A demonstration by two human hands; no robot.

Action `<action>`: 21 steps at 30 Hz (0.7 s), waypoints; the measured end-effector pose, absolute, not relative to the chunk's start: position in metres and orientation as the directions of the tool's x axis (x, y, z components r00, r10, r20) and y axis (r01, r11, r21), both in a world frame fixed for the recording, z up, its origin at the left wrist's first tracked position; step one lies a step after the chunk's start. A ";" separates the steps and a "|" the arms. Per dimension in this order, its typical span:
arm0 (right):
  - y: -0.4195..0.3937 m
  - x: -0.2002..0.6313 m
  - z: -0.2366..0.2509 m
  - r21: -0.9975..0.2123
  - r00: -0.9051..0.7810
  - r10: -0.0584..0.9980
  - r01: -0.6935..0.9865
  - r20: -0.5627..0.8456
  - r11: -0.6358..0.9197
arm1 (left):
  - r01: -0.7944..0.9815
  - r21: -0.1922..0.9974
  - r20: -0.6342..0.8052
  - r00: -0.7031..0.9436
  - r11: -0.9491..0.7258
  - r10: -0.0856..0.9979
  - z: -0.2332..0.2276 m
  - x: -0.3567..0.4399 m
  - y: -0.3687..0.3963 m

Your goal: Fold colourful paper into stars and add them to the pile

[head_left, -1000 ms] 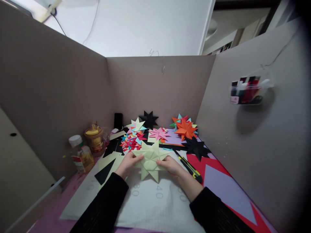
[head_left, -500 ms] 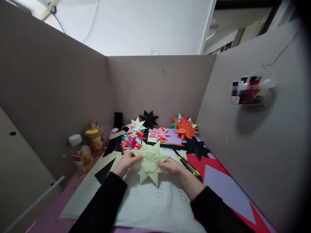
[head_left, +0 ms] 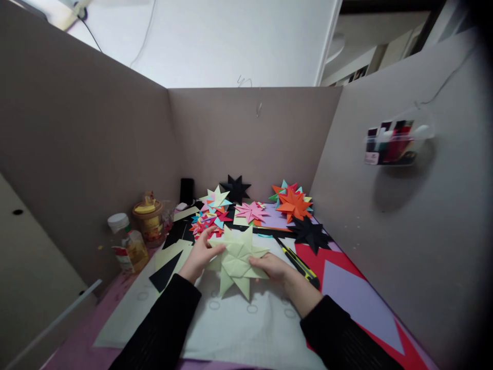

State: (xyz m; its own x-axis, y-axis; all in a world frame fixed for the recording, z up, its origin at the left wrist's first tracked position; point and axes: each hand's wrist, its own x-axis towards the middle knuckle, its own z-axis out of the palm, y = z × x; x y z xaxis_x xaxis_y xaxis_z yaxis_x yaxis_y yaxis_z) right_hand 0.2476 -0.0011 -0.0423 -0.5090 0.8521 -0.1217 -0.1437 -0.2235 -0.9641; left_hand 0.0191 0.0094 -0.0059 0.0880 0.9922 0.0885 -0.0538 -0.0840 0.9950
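A pale green folded paper star (head_left: 236, 261) with several points is held up over the white sheet (head_left: 246, 339). My left hand (head_left: 200, 254) grips its left side, thumb on the front face and index finger raised near the upper left point. On the opposite side my right hand (head_left: 271, 267) pinches the star, thumb in front and the other fingers mostly hidden behind it. Beyond it lie a pink paper star (head_left: 252, 211) and a pile of small colourful stars (head_left: 210, 222). A yellow and black utility knife (head_left: 302, 268) rests right of my right hand.
Black stars (head_left: 311, 234) and an orange star (head_left: 293, 204) sit at the back right. Red paper (head_left: 319, 255) and lilac paper (head_left: 358, 303) cover the right side. A jar (head_left: 129, 244) and a lidded cup (head_left: 149, 220) stand left. Grey panels (head_left: 250, 139) enclose the table.
My left index finger has lifted from the star's upper left edge. The star's lower points have dipped slightly, and both hands still hold it.
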 end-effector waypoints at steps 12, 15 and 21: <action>0.007 0.257 -0.042 -0.562 -0.228 0.732 0.509 0.642 0.652 | -0.404 0.899 -0.021 0.351 0.171 0.936 -0.028 0.036 0.009; 0.000 0.253 -0.042 -0.183 -0.401 0.622 0.725 0.673 0.664 | -0.492 0.837 0.052 0.508 0.240 0.860 -0.025 0.041 0.000; -0.003 0.245 -0.045 -0.082 -0.356 0.552 0.783 0.754 0.617 | -0.486 0.847 -0.028 0.363 0.215 0.931 -0.023 0.041 0.000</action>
